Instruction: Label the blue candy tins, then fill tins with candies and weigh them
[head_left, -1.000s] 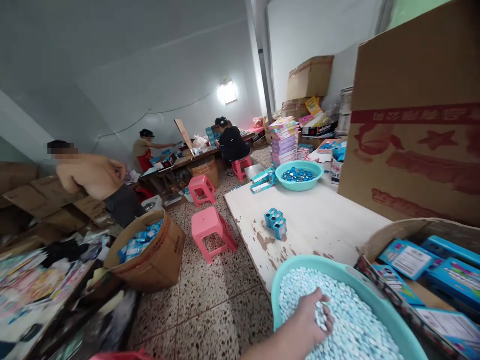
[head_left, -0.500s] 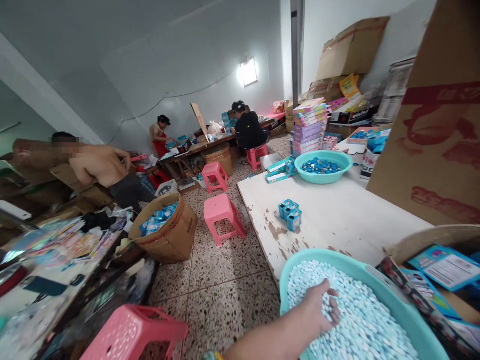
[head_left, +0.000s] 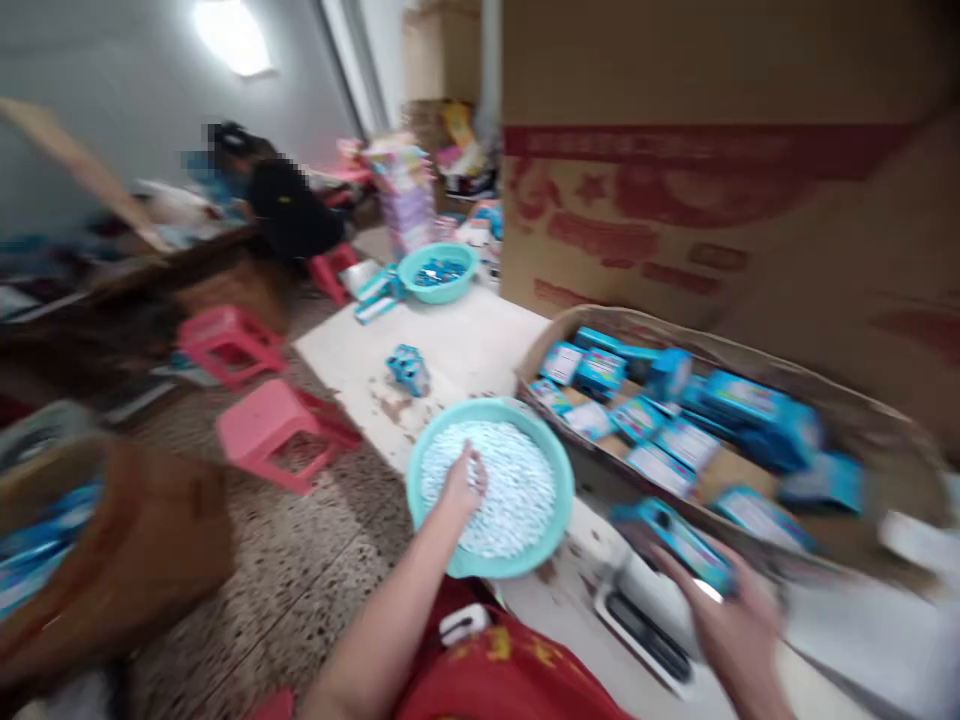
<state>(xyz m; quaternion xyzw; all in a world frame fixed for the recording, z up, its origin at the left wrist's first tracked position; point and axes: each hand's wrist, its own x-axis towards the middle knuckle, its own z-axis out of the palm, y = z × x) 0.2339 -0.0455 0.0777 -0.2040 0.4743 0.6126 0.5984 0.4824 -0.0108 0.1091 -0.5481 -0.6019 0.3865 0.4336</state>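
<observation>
My left hand (head_left: pixel 466 482) is over the turquoise basin (head_left: pixel 564 475), its fingers curled in among small white and pale blue pellets (head_left: pixel 517 490). Some pellets seem to lie in the curled fingers, though blur hides how many. At the right, my right hand (head_left: pixel 739 610) grips a row of small blue boxes (head_left: pixel 675 540), thumb on one side and fingers on the other. Below that hand stands a white device with a dark slot (head_left: pixel 645 630). A similar group of small blue boxes (head_left: pixel 409 370) sits on the white table (head_left: pixel 472 340) beyond the basin.
A cut-down carton (head_left: pixel 720 370) full of blue boxes lies right of the basin, before a tall cardboard box (head_left: pixel 600 220). Farther back is another turquoise basin (head_left: pixel 450 290) with blue pieces. Pink stools (head_left: pixel 262 425) and a carton (head_left: pixel 150 530) stand left. A person (head_left: pixel 289 205) sits behind.
The view has swung right and down. My right hand with the blue boxes, the white device and the whole carton of boxes now show. My left hand stays among the pellets.
</observation>
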